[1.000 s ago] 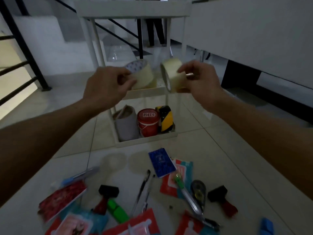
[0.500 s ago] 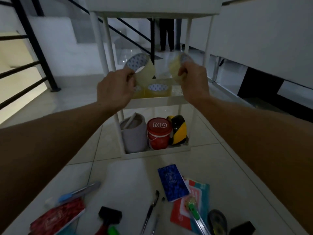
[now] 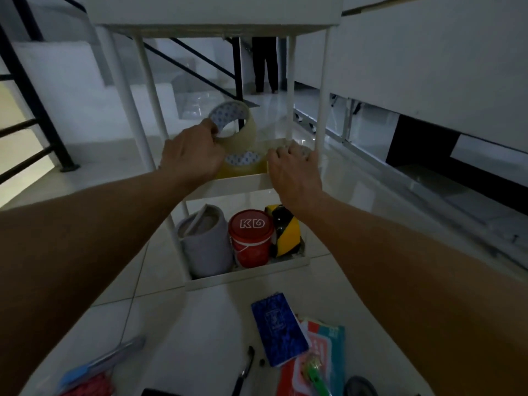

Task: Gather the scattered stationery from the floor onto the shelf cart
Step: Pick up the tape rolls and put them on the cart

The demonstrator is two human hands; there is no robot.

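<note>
The white shelf cart stands right in front of me. My left hand grips a roll of clear tape, held tilted just above the middle shelf. My right hand reaches down into the right side of that shelf, fingers curled over a second clear tape roll that is mostly hidden. Between my hands a third roll lies flat on the middle shelf. On the floor lie a blue notebook, a black pen, a red and teal packet, a green cutter and a blue pen.
The bottom shelf holds a grey pouch, a red KD tub and a yellow-black tape roll. A black stair railing runs on the left, a white wall on the right. A person's legs stand far behind the cart.
Both hands moved forward and down toward the middle shelf with their tape rolls. My right hand dropped into the shelf's right side; my view came closer to the cart.
</note>
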